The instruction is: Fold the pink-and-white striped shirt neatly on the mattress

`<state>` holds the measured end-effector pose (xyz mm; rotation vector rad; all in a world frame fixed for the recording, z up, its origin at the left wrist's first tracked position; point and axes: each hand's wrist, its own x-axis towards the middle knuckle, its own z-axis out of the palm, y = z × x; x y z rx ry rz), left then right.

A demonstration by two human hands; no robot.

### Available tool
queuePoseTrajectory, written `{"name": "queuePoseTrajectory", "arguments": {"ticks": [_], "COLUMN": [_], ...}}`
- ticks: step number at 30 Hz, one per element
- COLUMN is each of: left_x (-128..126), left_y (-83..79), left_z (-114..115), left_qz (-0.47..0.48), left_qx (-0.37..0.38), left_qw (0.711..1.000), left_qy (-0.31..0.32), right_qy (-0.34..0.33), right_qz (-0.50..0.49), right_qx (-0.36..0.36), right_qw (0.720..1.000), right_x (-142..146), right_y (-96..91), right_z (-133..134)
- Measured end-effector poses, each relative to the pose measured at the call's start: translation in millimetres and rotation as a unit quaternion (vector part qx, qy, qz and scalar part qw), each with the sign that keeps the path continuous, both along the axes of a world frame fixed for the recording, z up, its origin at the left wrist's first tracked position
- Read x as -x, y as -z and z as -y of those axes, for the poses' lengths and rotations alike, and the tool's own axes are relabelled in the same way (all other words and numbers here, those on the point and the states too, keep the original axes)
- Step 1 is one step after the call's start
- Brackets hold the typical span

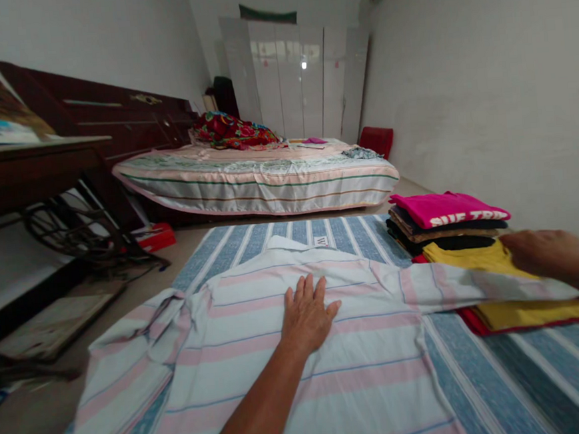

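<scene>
A white long-sleeved shirt (360,352) with pink bands and thin blue lines lies spread out, its collar pointing away from me. My left hand (307,312) rests flat on the upper middle of the shirt, fingers spread. One sleeve (475,286) stretches to the right across a folded yellow garment (466,256). Above that sleeve, beside the yellow cloth, is my right hand (543,250). It is blurred and its fingers look curled; whether they grip anything cannot be seen. The other sleeve (131,370) lies bent and creased on the left.
Blue-and-white striped cloth (341,233) lies beneath the shirt. Folded clothes with a magenta garment (449,209) on top stand at the right. Beyond are a bed (267,185) and a pale wardrobe (289,83). A treadle sewing table (39,156) stands left, near a red box (155,237).
</scene>
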<state>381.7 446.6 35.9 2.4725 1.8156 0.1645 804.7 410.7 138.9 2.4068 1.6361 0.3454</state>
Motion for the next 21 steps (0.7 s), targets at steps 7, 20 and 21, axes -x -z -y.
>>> {"name": "queuePoseTrajectory", "arguments": {"ticks": [7,20,21], "left_x": [1,0,0], "left_y": [-0.2,1.8,1.8], "left_z": [2,4,4], "left_qz": [0.004,0.027,0.026], "left_qx": [-0.006,0.008,0.009], "left_qw": [1.0,1.0,1.0], "left_qy": [0.005,0.008,0.009], "right_qy": [-0.207,-0.079,-0.075], "right_qz": [-0.215,-0.469,-0.49], "right_qx": [0.043,0.089,0.092], "right_qw": [0.953,0.875,0.864], "right_x": [183,218,219], "right_y": [36.9,63.9,64.0], "right_z": [-99,-168,-168]}}
